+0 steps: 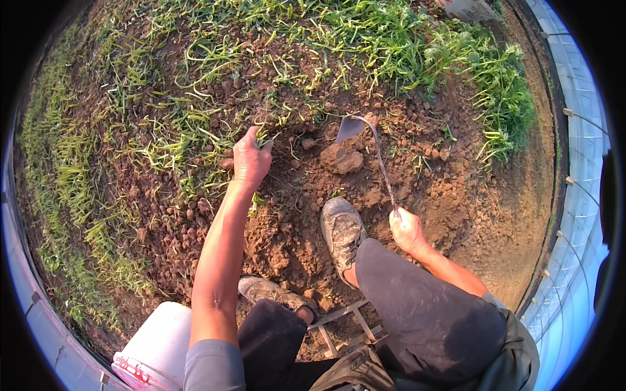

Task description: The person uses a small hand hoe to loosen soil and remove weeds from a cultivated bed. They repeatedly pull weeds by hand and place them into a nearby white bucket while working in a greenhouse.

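My left hand (252, 159) is closed around a few short green stems (263, 135) at the edge of the cut plants. Its fingertips are partly hidden by the stems. Down by my right knee, my right hand (407, 230) grips the lower end of a small hand hoe with a thin curved shaft (381, 161). The flat grey hoe blade (350, 129) rests at the loosened soil, right of my left hand. Just below the blade lies a large brown clod (342, 159). Fine roots show in the hollow between hand and blade.
Cut green stubble (146, 97) covers the ground ahead and left. Leafy cut greens (503, 102) lie at the right. A white bucket (159, 337) stands by my left elbow. My shoes (342, 234) are on crumbly soil, before a low slatted frame (359, 320). Clear plastic sheeting (582, 161) borders the right.
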The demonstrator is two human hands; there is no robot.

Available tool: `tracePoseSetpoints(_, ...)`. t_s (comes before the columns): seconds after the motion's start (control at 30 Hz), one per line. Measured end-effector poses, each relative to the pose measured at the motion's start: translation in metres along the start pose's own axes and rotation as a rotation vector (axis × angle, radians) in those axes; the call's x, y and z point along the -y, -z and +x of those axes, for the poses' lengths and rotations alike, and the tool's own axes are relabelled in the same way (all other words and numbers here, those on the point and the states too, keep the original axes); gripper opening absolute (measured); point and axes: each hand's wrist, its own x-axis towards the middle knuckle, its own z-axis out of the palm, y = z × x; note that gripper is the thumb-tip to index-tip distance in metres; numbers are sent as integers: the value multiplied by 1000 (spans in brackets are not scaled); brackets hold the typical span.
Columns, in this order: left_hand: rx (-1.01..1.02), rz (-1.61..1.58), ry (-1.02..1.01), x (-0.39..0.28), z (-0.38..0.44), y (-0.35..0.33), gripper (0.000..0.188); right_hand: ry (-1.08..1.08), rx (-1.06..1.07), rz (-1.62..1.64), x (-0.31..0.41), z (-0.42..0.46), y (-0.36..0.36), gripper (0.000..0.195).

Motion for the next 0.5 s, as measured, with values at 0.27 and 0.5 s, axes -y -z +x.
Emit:
tracePoseSetpoints(0.27, -68, 231, -191, -32, 35, -39, 31, -126, 19, 160, -22, -8, -12, 32)
tracePoseSetpoints(0.5, 43, 245, -459, -25, 20, -22, 18, -124, 36, 73, -15, -10, -7, 32)
